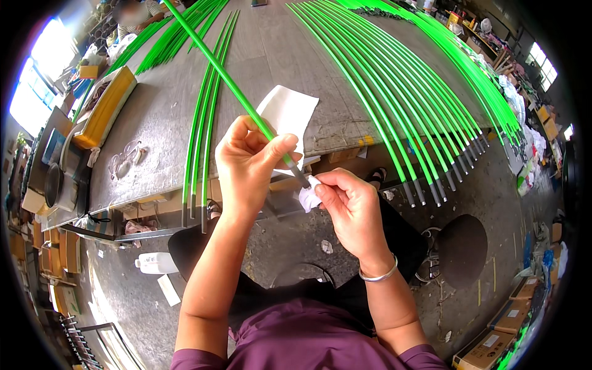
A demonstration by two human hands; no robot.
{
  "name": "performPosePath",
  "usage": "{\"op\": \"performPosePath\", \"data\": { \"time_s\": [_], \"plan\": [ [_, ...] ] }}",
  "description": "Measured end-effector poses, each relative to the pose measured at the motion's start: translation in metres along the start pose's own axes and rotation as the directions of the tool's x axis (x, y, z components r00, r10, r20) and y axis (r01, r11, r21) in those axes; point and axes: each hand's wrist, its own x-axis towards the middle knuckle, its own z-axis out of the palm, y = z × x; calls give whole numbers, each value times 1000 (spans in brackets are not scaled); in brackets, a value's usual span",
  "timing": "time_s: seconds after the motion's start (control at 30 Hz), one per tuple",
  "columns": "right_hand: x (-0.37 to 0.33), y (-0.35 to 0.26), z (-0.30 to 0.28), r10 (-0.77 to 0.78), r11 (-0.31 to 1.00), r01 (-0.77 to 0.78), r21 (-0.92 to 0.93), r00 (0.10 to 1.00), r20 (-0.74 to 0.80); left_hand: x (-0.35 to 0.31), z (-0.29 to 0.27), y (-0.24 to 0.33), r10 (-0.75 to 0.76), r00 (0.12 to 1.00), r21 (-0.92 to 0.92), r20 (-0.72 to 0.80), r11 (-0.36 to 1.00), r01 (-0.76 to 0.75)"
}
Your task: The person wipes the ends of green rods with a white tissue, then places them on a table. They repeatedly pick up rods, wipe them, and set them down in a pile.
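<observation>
My left hand (243, 166) is closed around a slim green rod (225, 77), pinching it near its dark grey end. The rod slants from the far upper left down toward my right hand. At its dark tip, my right hand (351, 206) pinches a small crumpled piece of white paper (308, 198) against the end. Just behind my left hand, a white sheet (295, 108) lies at the table's near edge, partly hidden. Three loose green rods (205, 132) rest to the left. A spread row of similar rods (382, 105) lies to the right, dark ends past the edge.
Thick bundles of green rods lie at the table's far left (179, 40) and far right (456, 52). A yellow box (105, 114) stands on the left. Below are a white jug (156, 263), a round stool (459, 251) and cardboard boxes (493, 342). Another person (132, 15) is at the far left.
</observation>
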Motion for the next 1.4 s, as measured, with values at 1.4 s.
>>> {"op": "performPosePath", "data": {
  "time_s": [1.4],
  "plan": [
    [148,-40,45,-455,805,372,462,887,79,48,28,-39,255,952,217,170,932,-289]
  ]
}}
